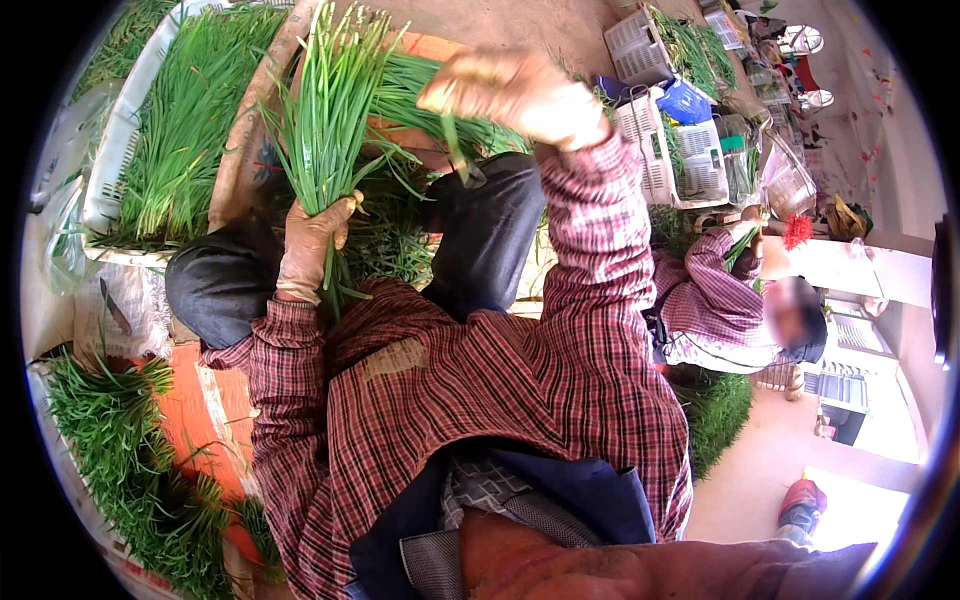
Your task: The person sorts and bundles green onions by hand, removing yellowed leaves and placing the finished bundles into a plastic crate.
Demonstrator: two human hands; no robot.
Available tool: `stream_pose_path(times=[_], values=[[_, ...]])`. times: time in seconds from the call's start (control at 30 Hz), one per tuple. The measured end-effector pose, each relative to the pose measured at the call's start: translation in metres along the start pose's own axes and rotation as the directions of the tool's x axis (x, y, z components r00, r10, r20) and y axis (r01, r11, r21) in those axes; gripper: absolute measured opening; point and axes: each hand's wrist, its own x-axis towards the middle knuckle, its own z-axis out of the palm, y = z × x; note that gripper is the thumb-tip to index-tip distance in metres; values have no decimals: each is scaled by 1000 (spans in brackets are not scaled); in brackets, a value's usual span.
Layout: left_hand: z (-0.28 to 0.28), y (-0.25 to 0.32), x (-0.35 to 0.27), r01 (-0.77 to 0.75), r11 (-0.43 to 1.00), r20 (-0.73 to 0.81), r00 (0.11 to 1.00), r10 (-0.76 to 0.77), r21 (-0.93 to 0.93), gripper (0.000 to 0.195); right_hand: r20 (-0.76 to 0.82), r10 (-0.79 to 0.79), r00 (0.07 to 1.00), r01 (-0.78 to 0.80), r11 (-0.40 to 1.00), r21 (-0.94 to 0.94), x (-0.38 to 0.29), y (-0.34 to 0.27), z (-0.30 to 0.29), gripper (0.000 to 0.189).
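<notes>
My left hand [319, 244], in a thin pale glove, grips a bunch of long green stalks [326, 127], likely garlic chives, with the cut pale ends at the top and the leaves trailing by the wrist. To the right of the bunch my gloved right hand [510, 94] is raised and blurred by movement. A thin leaf or stalk [454, 142] hangs below its fingertips; whether the fingers pinch it cannot be told. Behind the bunch, more green stalks [420, 97] lie on an orange surface. Loose green leaves [382, 240] lie low between my knees.
A white crate [112, 180] of green stalks stands at upper left. A knife [115, 306] lies on printed paper. Bundles of greens [120, 465] rest at lower left on an orange board [199, 420]. White crates [690, 161] and another person [720, 300] holding greens are at right.
</notes>
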Motion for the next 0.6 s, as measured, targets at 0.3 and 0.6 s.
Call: stream_pose_path(times=[0.3,0.6], values=[[4,2,-1,-25,1000,17,1000,25,2,15,-224,-246,943,169,934,-314,23,27,47,26],[9,5,-5,4,999,52,999,-6,32,16,-329,-419,846,143,775,-616,59,30,64,27]])
